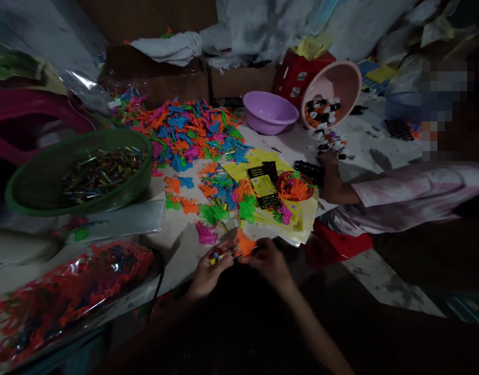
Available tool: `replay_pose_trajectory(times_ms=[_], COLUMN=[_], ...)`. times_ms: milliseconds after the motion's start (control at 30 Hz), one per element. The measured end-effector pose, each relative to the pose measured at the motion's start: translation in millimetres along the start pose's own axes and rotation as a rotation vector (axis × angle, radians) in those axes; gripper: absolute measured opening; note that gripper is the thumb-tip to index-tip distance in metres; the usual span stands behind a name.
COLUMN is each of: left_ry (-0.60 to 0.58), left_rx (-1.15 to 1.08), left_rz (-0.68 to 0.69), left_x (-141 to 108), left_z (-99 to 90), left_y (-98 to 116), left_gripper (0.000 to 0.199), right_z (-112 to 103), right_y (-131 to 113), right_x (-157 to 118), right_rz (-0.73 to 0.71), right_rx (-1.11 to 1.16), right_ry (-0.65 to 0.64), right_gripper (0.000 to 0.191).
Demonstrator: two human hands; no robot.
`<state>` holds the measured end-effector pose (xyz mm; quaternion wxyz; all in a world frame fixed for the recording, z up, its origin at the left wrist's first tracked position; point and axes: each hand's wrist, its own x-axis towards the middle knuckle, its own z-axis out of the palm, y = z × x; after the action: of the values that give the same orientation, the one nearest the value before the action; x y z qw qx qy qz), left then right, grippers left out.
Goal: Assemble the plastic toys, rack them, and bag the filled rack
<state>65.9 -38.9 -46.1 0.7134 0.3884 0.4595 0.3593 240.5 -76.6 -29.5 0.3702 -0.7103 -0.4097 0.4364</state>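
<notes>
In my left hand (210,271) are several small coloured sticks (216,255), red, yellow and blue, held with the fingers curled round them. An orange plastic piece (245,244), flat and irregular in outline, is between my two hands. My right hand (268,260) grips its right side with fingers bent. Just beyond my hands lie a pink plastic piece (206,233) and green plastic pieces (215,212) on the table. A red bowl (312,194) with orange and green pieces stands on yellow printed sheets (302,221).
A large heap of coloured plastic pieces (192,127) covers the back of the table. A green basin (24,205) of small sticks stands left, above a clear bag (86,281) of coloured pieces. A purple basin (268,112) and tilted pink basin (351,88) are behind. Another person's arm (341,190) reaches in from the right.
</notes>
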Motion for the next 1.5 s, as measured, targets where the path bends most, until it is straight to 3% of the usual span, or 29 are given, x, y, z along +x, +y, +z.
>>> replay_pose_trajectory(times_ms=[67, 133, 233, 300, 367, 567, 767, 867, 1000, 1200, 1500], left_ry=[0.085, 0.198, 0.276, 0.264, 0.201, -0.053, -0.137, -0.201, -0.203, -0.118, -0.111], left_rx=[0.022, 0.065, 0.107, 0.121, 0.131, 0.166, 0.216, 0.28, 0.347, 0.442, 0.604], left_rz=[0.102, 0.174, 0.181, 0.156, 0.108, -0.035, -0.056, -0.021, -0.051, -0.122, -0.008], left_x=[0.1, -0.5, -1.8, -3.4, -5.5, -11.9, -14.1, -17.0, -22.9, -32.9, -33.5], left_z=[4.4, 1.9, -12.1, -23.3, -32.0, -36.8, -34.7, -37.0, -37.5, -32.5, -28.7], left_y=[5.3, 12.9, 24.5, 29.4, 31.0, 27.5, 28.5, 25.3, 16.6, 4.8, 0.6], left_gripper=[0.039, 0.036, 0.034, 0.033, 0.033, 0.029, 0.031, 0.028, 0.03, 0.03, 0.025], right_z=[42.0, 62.5, 58.9, 45.3, 30.7, 10.8, 22.3, 30.2, 38.8, 42.7, 36.3], right_y=[-3.9, -3.3, 0.7, 0.8, -3.6, -25.8, -16.6, -11.3, -9.6, -6.5, -0.5], right_x=[-8.0, -10.5, -4.1, 4.6, 12.3, 18.2, 15.4, 11.8, 7.8, -2.1, -11.0], right_rz=[-0.093, -0.14, -0.092, -0.035, -0.023, -0.058, 0.103, 0.076, 0.002, -0.002, -0.017], right_rx=[-0.011, 0.001, 0.091, 0.138, 0.131, 0.117, 0.377, 0.476, 0.482, 0.371, 0.275], right_ry=[-0.049, -0.1, -0.319, -0.479, -0.544, -0.419, -0.485, -0.398, -0.312, -0.294, -0.339], right_gripper=[0.036, 0.031, 0.034, 0.033, 0.029, 0.023, 0.029, 0.024, 0.026, 0.019, 0.02])
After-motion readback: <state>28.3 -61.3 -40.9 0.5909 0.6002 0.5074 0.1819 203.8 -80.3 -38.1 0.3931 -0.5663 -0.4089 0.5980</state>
